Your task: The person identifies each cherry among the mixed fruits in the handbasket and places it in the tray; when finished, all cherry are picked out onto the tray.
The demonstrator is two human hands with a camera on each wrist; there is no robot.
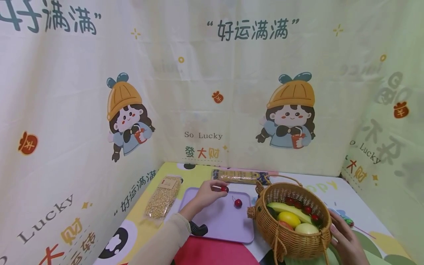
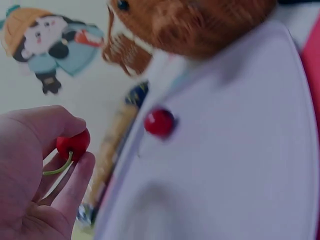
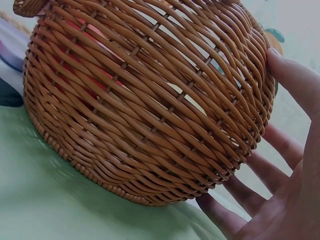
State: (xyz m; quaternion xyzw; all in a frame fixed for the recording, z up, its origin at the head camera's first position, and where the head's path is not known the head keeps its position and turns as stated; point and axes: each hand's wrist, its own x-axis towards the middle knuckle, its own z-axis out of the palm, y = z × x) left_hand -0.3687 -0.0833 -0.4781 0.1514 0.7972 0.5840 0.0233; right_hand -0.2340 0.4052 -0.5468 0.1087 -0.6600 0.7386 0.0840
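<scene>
A: Where is the cherry (image 2: 73,145)?

B: In the left hand (image 1: 209,192), by the far edge of the purple tray (image 1: 222,222). How high it hangs, I can't tell.

A: How do the fingers hold it?

B: Thumb and fingertips pinch it narrowly, with the green stem turned toward the palm. I'd guess the light pinch suits something small, round and smooth.

A: Is there another?

B: Yes, a second cherry (image 1: 238,202) lies on the tray, toward its far right. The flat tray and low rim probably keep it from rolling away.

A: And the right hand (image 1: 347,237)?

B: Its fingers are spread wide along the right side of the wicker basket (image 1: 265,225), thumb higher up, touching the weave. It seems to steady the basket, which stands just right of the tray.

A: What's inside?

B: A lemon (image 1: 289,219), a pale green fruit (image 1: 306,229) at the near side, and more cherries toward the far right.

A: Anything farther out?

B: A bag of kernels (image 1: 163,197) lies left of the tray, and a long packet (image 1: 238,176) beyond its far edge, apparently kept aside.
</scene>
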